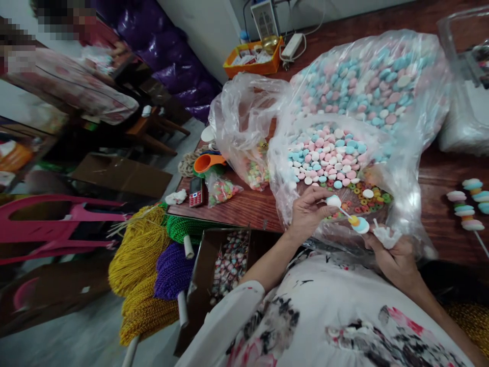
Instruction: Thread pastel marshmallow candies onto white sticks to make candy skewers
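The left hand (307, 211) pinches a white disc candy (333, 201) between its fingertips at the tip of a thin stick (346, 211), seemingly to slide it on. The right hand (395, 257) closes its fingers round the stick's lower end, holding it slanted and steady; a yellow ring and a blue disc (359, 224) already sit on it, just beside those fingers. Both hands work at the desk's (439, 178) near edge, over the open plastic bag (412, 168) of pastel candies. Finished skewers (468, 209) lie near the right edge
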A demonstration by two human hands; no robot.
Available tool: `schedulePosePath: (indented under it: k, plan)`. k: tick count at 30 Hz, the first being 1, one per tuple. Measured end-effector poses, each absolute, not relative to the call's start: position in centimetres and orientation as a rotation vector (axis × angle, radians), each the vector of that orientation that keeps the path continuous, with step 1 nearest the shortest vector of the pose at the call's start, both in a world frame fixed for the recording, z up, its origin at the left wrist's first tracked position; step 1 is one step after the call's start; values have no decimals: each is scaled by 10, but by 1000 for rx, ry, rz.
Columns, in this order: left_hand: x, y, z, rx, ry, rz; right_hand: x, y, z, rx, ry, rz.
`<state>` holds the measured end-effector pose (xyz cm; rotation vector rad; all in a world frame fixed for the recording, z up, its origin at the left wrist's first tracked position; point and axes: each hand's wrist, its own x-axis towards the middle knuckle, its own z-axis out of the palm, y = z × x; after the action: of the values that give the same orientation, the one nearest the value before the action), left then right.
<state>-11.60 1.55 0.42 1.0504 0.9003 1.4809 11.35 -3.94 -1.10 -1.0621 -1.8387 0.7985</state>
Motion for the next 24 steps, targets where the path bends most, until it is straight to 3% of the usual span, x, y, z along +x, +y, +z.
schedulePosePath:
  k: [11, 18, 24]
  plan:
    - [-106, 15, 2, 1165, 917, 1552, 109, -32, 11, -1104, -1885, 692]
    - [-107, 16, 9, 1562, 990, 1620, 109, -28, 10, -1196, -1912, 843]
    - [-109, 19, 14, 1778, 937, 1681, 98, -37, 3, -1231, -1602, 1062]
